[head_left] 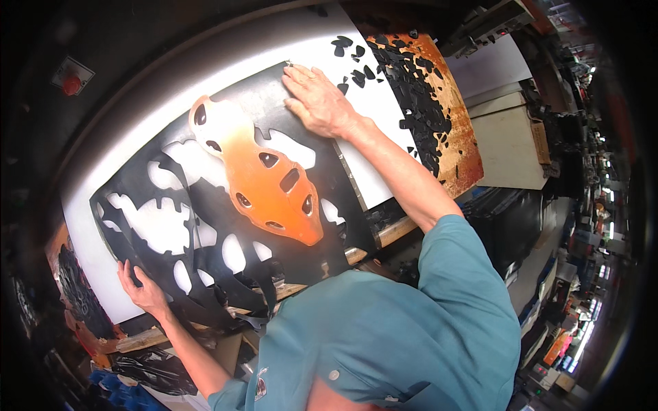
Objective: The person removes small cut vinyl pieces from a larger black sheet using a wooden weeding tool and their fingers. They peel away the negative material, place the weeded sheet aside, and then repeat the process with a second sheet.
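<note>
Nearest the lens, a teal, short-sleeved cloth shirt (391, 329). Beyond, on a white tabletop (380, 109), a thin black sheet (264, 89) riddled with curved cut-outs; across the middle of that sheet, an orange, elongated plate (274, 185) with rounded lobes and slots. Left hand (146, 296) loose, thumb and fingers apart, at the sheet's left edge. Right hand (319, 103) flat on the far corner, grasping nothing. Likely risks: tearing at the narrow bridges from uneven pulling; sliding of the plate from a tug on the sheet. Surfaces: dull, supple-looking sheet, ragged along the near edge; glossy plate, substance unclear; small, leaf-shaped black scraps (415, 99) on a mottled rust-orange board (462, 137).
</note>
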`<state>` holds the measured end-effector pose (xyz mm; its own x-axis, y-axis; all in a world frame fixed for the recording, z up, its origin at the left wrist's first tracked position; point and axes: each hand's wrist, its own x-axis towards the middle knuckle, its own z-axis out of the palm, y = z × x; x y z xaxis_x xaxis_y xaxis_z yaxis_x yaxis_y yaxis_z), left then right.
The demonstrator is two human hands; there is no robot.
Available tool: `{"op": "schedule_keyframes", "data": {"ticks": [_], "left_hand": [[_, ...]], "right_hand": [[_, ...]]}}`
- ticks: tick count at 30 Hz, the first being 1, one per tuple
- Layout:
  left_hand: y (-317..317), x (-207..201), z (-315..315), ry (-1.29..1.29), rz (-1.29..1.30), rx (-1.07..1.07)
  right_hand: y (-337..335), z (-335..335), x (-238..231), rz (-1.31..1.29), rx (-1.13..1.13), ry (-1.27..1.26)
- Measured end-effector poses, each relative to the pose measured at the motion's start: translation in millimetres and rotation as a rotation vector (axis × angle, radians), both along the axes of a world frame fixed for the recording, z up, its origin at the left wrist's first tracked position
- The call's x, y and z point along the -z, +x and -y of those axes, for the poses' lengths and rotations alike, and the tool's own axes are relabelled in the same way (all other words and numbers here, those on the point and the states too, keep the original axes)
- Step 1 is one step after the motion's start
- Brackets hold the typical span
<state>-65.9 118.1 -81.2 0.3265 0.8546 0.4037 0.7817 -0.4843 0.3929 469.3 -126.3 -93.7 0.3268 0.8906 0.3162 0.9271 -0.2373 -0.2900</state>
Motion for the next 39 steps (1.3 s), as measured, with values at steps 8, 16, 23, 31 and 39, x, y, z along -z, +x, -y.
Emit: {"op": "schedule_keyframes", "data": {"ticks": [8, 16, 23, 31, 39], "left_hand": [[2, -1, 2, -0.054, 0.06, -0.011], [3, -2, 3, -0.008, 0.049, 0.003], [2, -1, 3, -0.019, 0.02, -0.028], [0, -1, 4, -0.004, 0.018, -0.015], [-1, -4, 8, -0.046, 0.031, -0.028]], "right_hand": [[100, 14, 8, 0.098, 0.259, -0.194], [154, 62, -10, -0.03, 0.619, -0.144], [111, -25, -10, 0.095, 0.225, 0.09], [163, -95, -15, -0.103, 0.323, -0.472], [166, -12, -19, -0.021, 0.562, -0.414]]}}
